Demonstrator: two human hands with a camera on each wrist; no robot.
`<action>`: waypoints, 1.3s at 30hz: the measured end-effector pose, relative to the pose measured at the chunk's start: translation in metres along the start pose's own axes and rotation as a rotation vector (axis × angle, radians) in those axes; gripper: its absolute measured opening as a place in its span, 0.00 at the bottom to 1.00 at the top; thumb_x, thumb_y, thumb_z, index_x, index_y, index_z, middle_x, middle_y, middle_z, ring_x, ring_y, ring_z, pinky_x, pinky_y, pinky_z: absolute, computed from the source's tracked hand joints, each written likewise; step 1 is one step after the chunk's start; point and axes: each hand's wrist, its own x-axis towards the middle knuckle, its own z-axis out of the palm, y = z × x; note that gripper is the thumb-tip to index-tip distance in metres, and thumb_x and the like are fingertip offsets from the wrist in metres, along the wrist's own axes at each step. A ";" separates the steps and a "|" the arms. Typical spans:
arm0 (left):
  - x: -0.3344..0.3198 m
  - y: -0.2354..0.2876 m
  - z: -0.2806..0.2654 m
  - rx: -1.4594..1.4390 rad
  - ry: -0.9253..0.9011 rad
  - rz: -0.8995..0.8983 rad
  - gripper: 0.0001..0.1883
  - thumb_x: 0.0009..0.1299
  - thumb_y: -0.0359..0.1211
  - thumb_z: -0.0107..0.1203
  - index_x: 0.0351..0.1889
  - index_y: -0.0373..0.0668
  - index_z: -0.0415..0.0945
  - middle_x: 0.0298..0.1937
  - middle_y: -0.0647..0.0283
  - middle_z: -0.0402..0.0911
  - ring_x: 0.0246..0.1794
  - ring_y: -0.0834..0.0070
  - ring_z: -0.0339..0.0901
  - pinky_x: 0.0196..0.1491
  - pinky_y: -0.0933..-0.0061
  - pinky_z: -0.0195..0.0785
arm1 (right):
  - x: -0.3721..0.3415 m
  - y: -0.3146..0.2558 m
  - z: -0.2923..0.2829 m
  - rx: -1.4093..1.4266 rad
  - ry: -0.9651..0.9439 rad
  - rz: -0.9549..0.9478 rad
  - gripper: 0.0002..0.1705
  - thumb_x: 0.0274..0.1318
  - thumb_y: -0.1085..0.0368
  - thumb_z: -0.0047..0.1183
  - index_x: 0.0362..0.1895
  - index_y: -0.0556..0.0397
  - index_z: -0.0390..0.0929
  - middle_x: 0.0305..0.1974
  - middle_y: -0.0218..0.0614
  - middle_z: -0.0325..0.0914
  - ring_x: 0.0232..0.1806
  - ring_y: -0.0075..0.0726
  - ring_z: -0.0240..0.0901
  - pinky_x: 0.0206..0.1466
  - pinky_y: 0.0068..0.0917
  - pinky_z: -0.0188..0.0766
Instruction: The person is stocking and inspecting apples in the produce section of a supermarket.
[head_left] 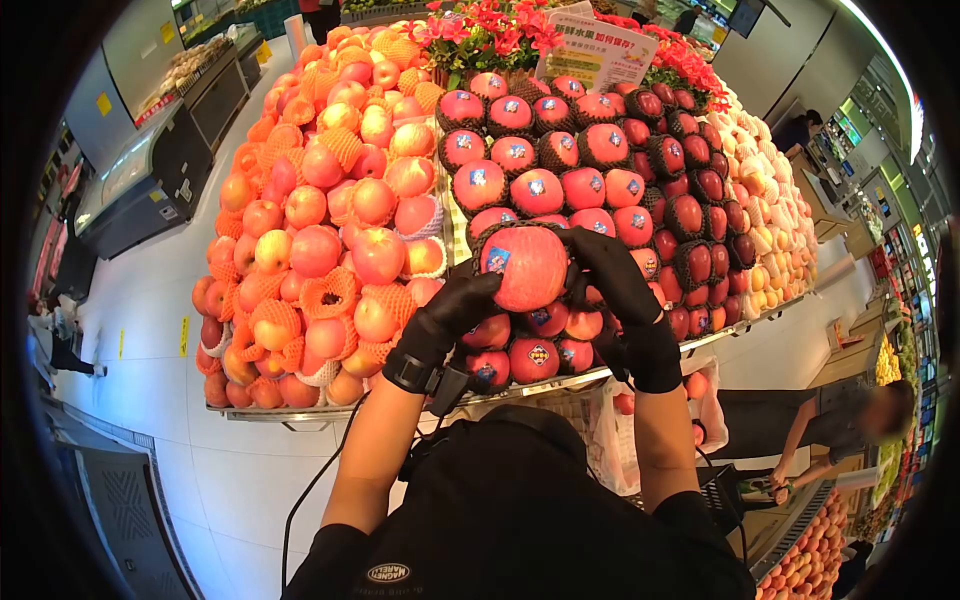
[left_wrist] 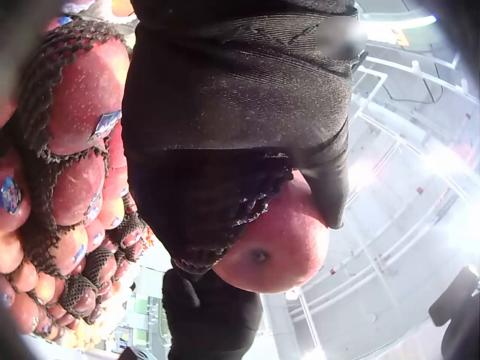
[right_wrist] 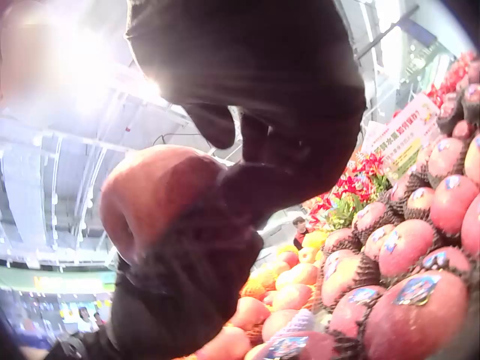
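Observation:
A large red apple (head_left: 530, 268) with a blue sticker is held up over the front of the display, its skin mostly bare. My black-gloved left hand (head_left: 452, 315) grips it from the left. In the left wrist view, the thumb lies along one side of the apple (left_wrist: 281, 251), and dark foam netting (left_wrist: 255, 206) shows beside the fingers. On the other side, my gloved right hand (head_left: 615, 285) has its bent fingers around the apple's right edge. The right wrist view shows these curled fingers (right_wrist: 259, 187) right at the apple (right_wrist: 154, 191), partly hiding it.
Stickered apples in black nets (head_left: 535, 190) lie in rows beneath and beyond the hands. Apples in orange nets (head_left: 320, 210) are heaped to the left, paler fruit (head_left: 770, 200) to the right. Red flowers (head_left: 490, 40) and a sign (head_left: 600, 50) stand behind. Another person (head_left: 840, 420) is at right.

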 end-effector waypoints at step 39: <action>-0.003 0.019 0.029 0.289 0.243 0.255 0.37 0.56 0.34 0.69 0.63 0.35 0.65 0.57 0.58 0.75 0.56 0.70 0.73 0.59 0.67 0.71 | -0.008 0.001 0.046 -0.486 0.538 -0.304 0.18 0.59 0.68 0.53 0.54 0.53 0.73 0.44 0.43 0.77 0.39 0.36 0.78 0.41 0.31 0.74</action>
